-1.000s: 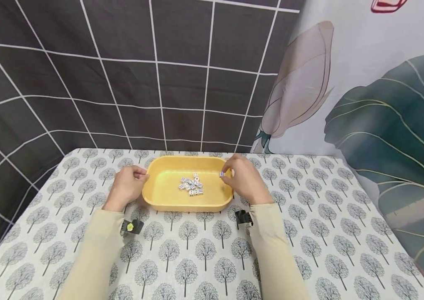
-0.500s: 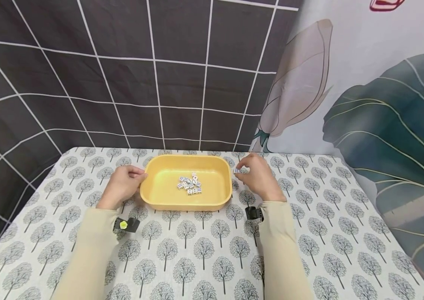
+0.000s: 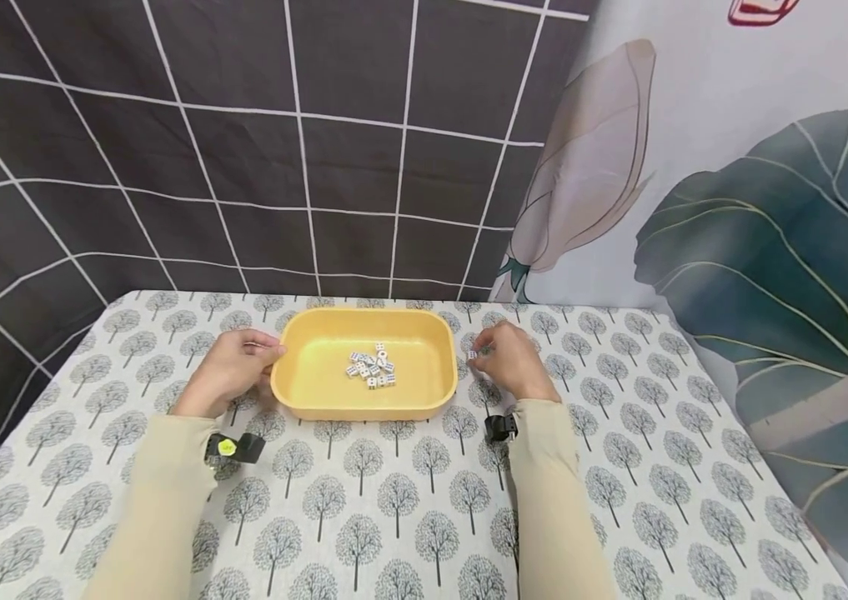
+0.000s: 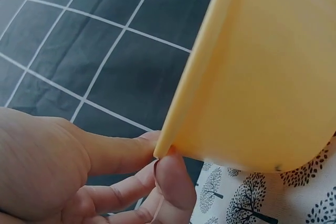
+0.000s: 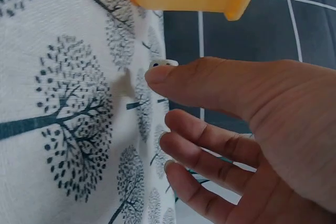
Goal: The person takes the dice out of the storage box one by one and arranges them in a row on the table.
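A yellow oblong basin [image 3: 363,412] stands on the patterned tablecloth, with several white dice [image 3: 373,367] heaped near the middle of its floor. My left hand [image 3: 232,371] pinches the basin's left rim between thumb and forefinger; the left wrist view shows the thumb on one side of the yellow rim [image 4: 181,98] and a fingertip on the other. Just outside the basin's right end, my right hand [image 3: 512,360] pinches one white die [image 3: 472,355] close over the cloth. In the right wrist view the thumb covers most of that die [image 5: 164,63], and the other fingers curl loosely below.
The tablecloth [image 3: 393,533] is white with a grey tree print. A dark grid-patterned curtain [image 3: 243,150] hangs behind the table's far edge, and a flower-printed cloth [image 3: 694,217] hangs at the right. Each wrist wears a black strap [image 3: 247,447].
My right hand has carried the die from over the basin's right end out to the right, then lowered it toward the tablecloth. My left hand keeps its hold on the rim.
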